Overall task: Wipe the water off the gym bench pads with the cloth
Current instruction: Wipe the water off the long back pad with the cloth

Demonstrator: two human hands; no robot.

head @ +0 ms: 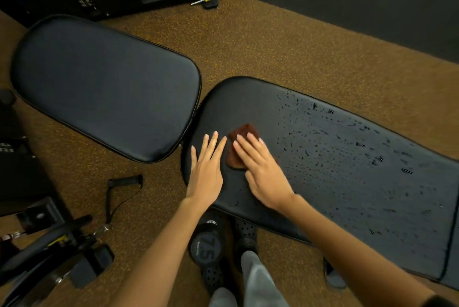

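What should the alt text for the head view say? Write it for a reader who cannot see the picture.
A person's right hand presses a brown cloth flat on the long bench pad, whose right part is covered in water droplets. The left hand rests flat on the pad beside the cloth; a second pad lies to the left.

Two bench pads, one cloth, two hands, one dumbbell.

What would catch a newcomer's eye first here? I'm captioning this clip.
The water drops beading over the right stretch of the long pad. Then the brown cloth under the flat right hand at that pad's left end, the left hand flat beside it.
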